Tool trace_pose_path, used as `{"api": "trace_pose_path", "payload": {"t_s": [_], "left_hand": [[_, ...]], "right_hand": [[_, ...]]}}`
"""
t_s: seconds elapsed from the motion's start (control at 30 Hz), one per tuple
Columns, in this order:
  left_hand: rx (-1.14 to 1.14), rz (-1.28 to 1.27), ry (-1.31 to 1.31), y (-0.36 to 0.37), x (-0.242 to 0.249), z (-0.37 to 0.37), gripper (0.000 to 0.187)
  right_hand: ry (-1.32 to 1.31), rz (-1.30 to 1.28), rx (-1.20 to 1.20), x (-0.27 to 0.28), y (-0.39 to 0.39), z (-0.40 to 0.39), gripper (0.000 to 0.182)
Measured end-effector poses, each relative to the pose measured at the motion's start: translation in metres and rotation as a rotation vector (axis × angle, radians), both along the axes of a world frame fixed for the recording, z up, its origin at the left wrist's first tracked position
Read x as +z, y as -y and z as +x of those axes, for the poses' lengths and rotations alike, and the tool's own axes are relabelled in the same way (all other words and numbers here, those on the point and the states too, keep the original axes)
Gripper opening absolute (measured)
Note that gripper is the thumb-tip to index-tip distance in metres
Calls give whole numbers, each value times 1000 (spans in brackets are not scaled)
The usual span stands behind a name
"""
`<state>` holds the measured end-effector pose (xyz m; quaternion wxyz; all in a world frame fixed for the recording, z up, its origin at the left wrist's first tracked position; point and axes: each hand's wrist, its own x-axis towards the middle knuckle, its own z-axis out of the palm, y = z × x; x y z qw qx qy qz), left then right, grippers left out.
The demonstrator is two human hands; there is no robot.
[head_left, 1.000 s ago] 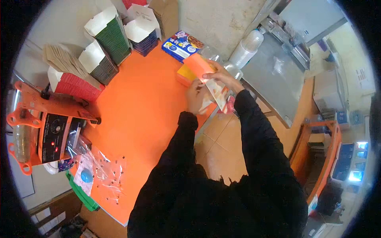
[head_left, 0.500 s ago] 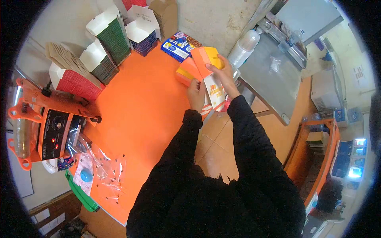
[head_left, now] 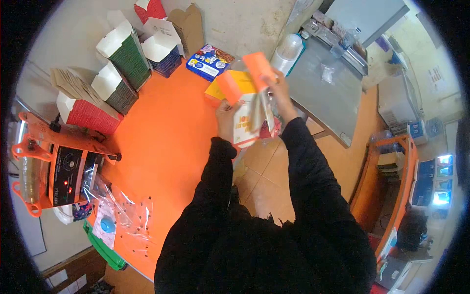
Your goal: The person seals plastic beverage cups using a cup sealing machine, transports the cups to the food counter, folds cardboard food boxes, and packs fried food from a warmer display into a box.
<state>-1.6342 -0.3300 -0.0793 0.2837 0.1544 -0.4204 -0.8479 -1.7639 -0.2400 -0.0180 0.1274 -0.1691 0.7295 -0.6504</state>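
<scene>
Between my hands is a cardboard food box [head_left: 245, 120] with a white printed front, a yellow inside and orange flaps, held over the table's right edge. My left hand [head_left: 226, 117] is closed on its left side, thumb against the printed face. My right hand [head_left: 280, 90] is closed on an upright orange flap [head_left: 256, 66] at the box's right side and is blurred by motion. The lettering on the box is smeared. Just behind it lies a blue printed packet [head_left: 209, 62].
Open cartons in green [head_left: 128, 56], blue [head_left: 165, 58] and red [head_left: 90, 113] line the back of the orange table [head_left: 156, 132]. An orange sealing machine [head_left: 63, 161] with red lights stands left, near clear plastic film [head_left: 134, 215]. A metal table [head_left: 325, 98] is at right.
The box has opened wider, its yellow inside showing more. My left hand moved left and slightly down, while the right hand's flap tilted away from the left one. The whole view shifted slightly.
</scene>
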Motion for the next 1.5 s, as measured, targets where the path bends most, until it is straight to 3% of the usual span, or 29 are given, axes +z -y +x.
{"api": "trace_pose_path", "payload": {"t_s": [0.1,0.13,0.17,0.23,0.3,0.37,0.43,0.5,0.57,0.63,0.7,0.77,0.83,0.87,0.9,0.93,0.97,1.0,1.03,1.07,1.13,1.17,1.2,1.23,1.27,1.3,1.33,1.37,1.5], "left_hand": [[213,-44,7,26,-26,10,15],[328,-105,57,35,-20,20,17],[439,-165,108,42,-16,35,20],[697,-137,164,44,1,66,20],[831,-54,50,44,12,92,23],[974,-201,106,45,18,115,21],[988,-378,311,42,24,138,23],[917,-279,142,26,42,147,23],[809,-397,178,13,35,155,22],[610,-380,190,-34,62,139,22],[373,-368,158,-91,87,111,21],[-57,-346,-64,-162,106,88,21],[-354,-301,-161,-263,128,79,20],[-507,-312,-186,-314,124,78,18],[-649,-326,-210,-367,118,83,16],[-807,-459,-245,-414,102,89,11],[-1045,-454,-306,-474,116,119,6],[-1246,-300,-331,-534,106,146,3],[-1436,-312,-298,-582,97,175,4],[-1555,-473,-411,-631,72,193,11],[-1481,-778,-784,-729,58,259,36],[-1544,-767,-806,-766,60,283,36],[-1992,-574,-390,-798,62,309,46],[-2344,-349,98,-819,64,336,57],[-2378,-361,107,-849,59,354,57],[-2645,-104,331,-880,55,372,59],[-2868,187,580,-911,47,395,61],[-2895,175,587,-941,39,418,61],[-3122,133,695,-1072,2,511,59]], "right_hand": [[-37,-44,-36,16,-11,-6,77],[-285,171,-12,3,-5,-21,77],[-285,169,-13,-15,0,-30,77],[-755,567,87,-22,31,-15,77],[-728,586,218,-37,58,9,84],[-949,654,219,-103,82,10,92],[-717,871,291,-124,79,20,97],[-861,862,206,-112,70,26,99],[-805,584,333,-83,43,29,93],[-632,230,346,-35,-17,49,81],[-223,78,264,-26,-84,58,65],[300,-334,218,-28,-196,76,63],[451,-909,279,44,-339,152,65],[329,-888,310,30,-414,177,68],[260,-891,155,26,-485,221,63],[181,-863,-28,30,-544,273,65],[81,-565,-346,57,-586,331,66],[28,-467,-508,69,-629,386,70],[43,-466,-671,61,-671,438,68],[-166,-576,-808,69,-690,489,60],[-263,-446,-1142,62,-735,587,58],[-294,-342,-1332,62,-746,625,54],[-290,-349,-1387,60,-759,662,54],[-151,147,-1539,60,-765,698,48],[17,649,-1621,55,-781,721,42],[30,644,-1650,48,-798,740,42],[-54,857,-1635,36,-814,761,37],[-134,1072,-1604,26,-830,782,32],[-53,1305,-1555,-4,-907,861,30]]}}
